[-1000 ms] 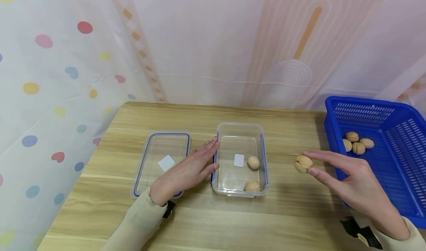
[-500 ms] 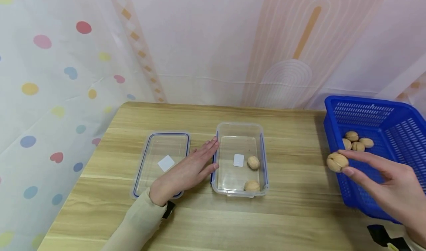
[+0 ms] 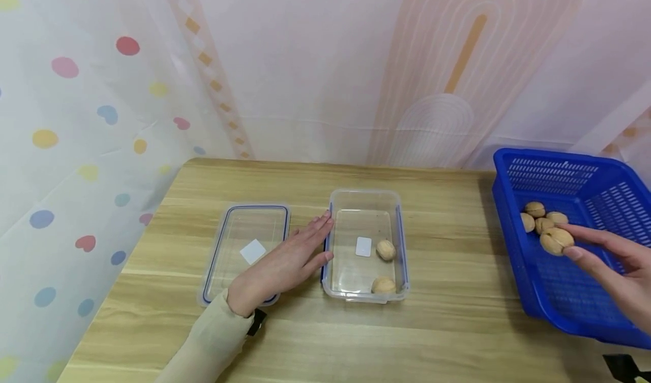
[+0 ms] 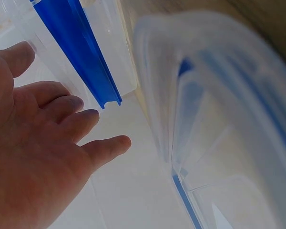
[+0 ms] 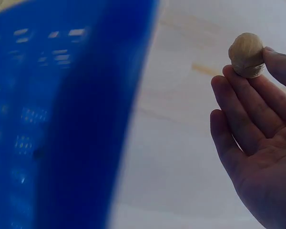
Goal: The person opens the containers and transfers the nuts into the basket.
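Observation:
Between thumb and fingertips, my right hand (image 3: 617, 261) pinches a walnut (image 3: 556, 241) over the blue plastic basket (image 3: 529, 292); the right wrist view also shows this walnut (image 5: 247, 55) at the fingertips. Several other walnuts (image 3: 534, 209) lie together on the basket floor, just beyond the held one. My left hand (image 3: 285, 259) rests with straight fingers against the left side of a clear plastic box (image 3: 351, 281). Inside that box are two walnuts, one near the right wall (image 3: 386, 250) and one in the front right corner (image 3: 383, 285). The left wrist view has the hand (image 4: 52, 129) beside the box's blue clip (image 4: 78, 52).
A clear lid (image 3: 244, 219) with a blue seal lies left of the box, partly under my left forearm. A patterned curtain (image 3: 315, 66) hangs behind the wooden table (image 3: 447, 315). The basket stands at the table's right side.
My right hand has carried the walnut rightward, from above the table to over the basket. My left hand has stayed against the box. The view has shifted slightly.

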Demonstrator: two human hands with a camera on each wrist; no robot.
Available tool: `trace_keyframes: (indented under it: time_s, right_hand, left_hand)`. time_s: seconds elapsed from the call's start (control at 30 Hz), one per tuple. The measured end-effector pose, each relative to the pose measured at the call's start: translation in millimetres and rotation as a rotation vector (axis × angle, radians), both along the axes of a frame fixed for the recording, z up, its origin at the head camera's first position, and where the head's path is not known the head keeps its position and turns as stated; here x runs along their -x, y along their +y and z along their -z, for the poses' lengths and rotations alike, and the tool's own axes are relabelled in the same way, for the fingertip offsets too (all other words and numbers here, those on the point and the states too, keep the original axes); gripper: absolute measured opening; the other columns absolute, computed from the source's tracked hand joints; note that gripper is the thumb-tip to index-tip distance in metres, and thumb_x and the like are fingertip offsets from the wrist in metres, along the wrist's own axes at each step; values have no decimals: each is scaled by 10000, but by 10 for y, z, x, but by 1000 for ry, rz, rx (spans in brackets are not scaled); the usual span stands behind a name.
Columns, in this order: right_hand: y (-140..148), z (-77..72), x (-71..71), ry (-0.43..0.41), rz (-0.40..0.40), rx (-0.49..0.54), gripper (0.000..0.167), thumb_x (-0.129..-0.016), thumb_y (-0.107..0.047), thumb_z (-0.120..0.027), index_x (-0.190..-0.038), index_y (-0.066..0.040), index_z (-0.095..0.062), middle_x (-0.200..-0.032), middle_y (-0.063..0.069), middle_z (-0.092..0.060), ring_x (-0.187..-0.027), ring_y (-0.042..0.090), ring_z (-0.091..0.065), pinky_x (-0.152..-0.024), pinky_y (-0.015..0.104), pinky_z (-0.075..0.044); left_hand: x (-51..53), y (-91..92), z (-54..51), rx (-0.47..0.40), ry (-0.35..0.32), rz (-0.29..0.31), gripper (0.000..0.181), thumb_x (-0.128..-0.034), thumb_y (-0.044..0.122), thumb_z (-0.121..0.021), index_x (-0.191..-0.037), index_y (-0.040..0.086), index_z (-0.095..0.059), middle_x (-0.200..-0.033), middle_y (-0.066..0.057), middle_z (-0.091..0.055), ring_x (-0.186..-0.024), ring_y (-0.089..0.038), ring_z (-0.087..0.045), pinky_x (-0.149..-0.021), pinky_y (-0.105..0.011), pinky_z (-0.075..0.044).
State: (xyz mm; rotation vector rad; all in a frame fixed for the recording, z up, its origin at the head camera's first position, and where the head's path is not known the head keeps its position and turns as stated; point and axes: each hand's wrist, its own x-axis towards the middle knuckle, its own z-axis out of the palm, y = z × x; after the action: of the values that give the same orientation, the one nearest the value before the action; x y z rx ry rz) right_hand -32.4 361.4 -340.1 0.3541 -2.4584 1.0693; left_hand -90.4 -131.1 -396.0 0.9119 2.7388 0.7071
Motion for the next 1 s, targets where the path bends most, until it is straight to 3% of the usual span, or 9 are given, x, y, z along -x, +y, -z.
trace_keyframes:
  time_s: [0.07, 0.27, 0.33, 0.47, 0.67, 0.7, 0.77, 0.87, 1.0]
  right_hand:
    - [63, 13, 15, -13, 26, -11, 492, -990, 88, -624, -1343, -248, -688, -1224, -364, -562, -1150, -194, -498, -934, -8, -342]
    - [264, 74, 84, -45, 71, -46, 340, -994, 64, -631, -1321, -6, -692, -1150, -412, -545, -1049, -216, -524, -851, -19, -378]
    - [315, 91, 99, -58, 73, -47, 334, -987, 70, -634, -1306, -9, -700, -1128, -416, -547, -1018, -213, -535, -829, -19, -392]
    - [370, 110, 118, -67, 77, -53, 393, -973, 91, -636, -1267, -155, -723, -1100, -420, -545, -960, -211, -544, -804, -20, -405]
    - [515, 236, 187, -104, 88, -103, 286, -999, 49, -631, -1279, 48, -686, -1107, -415, -520, -948, -219, -516, -769, -3, -411]
    - [553, 267, 198, -122, 82, -110, 288, -1009, 36, -623, -1289, 88, -662, -1119, -338, -583, -956, -213, -510, -773, 3, -409]
    - [627, 353, 222, -148, 92, -144, 311, -1023, -7, -627, -1331, -20, -674, -1138, -315, -581, -969, -220, -498, -784, 0, -402]
    - [678, 408, 238, -213, 88, -205, 318, -1029, -50, -641, -1346, -40, -664, -1184, 23, -705, -938, -237, -474, -766, 11, -403]
    - [630, 346, 245, -313, 102, -307, 322, -1022, -101, -670, -1267, 106, -642, -1090, 313, -681, -843, -101, -573, -662, 96, -452]
  left_hand:
    - [1, -1, 1, 0, 2, 0, 661, -1107, 343, -504, -1620, -4, -272, -1723, -117, -133, -1567, -325, -186, -1185, -665, -253]
    - [6, -4, -2, 6, 6, -2, 661, -1105, 344, -506, -1622, 3, -273, -1720, -112, -146, -1566, -329, -192, -1193, -658, -243]
    - [7, -6, 1, 7, 4, -4, 662, -1105, 345, -506, -1624, 7, -270, -1719, -112, -149, -1567, -327, -193, -1193, -658, -241]
    - [4, -7, 6, 8, 2, -4, 662, -1106, 345, -506, -1624, 8, -269, -1719, -111, -146, -1567, -325, -190, -1193, -660, -239]
    - [-4, -14, 4, 3, 2, -5, 662, -1103, 344, -512, -1621, 6, -277, -1719, -106, -141, -1568, -310, -191, -1193, -656, -243]
    - [-4, -15, 2, 4, 3, -4, 661, -1103, 343, -512, -1621, 7, -277, -1720, -104, -139, -1568, -305, -191, -1193, -654, -245]
    - [-4, -16, -2, 7, 3, -1, 658, -1105, 346, -506, -1621, 9, -276, -1720, -100, -135, -1568, -305, -193, -1193, -651, -249]
    - [-4, -16, -7, 10, 4, -1, 654, -1107, 350, -497, -1623, 14, -276, -1721, -94, -134, -1568, -305, -194, -1193, -648, -252]
    - [-5, -13, -6, 11, 0, -1, 652, -1108, 351, -494, -1623, 16, -276, -1721, -95, -137, -1569, -299, -189, -1195, -644, -254]
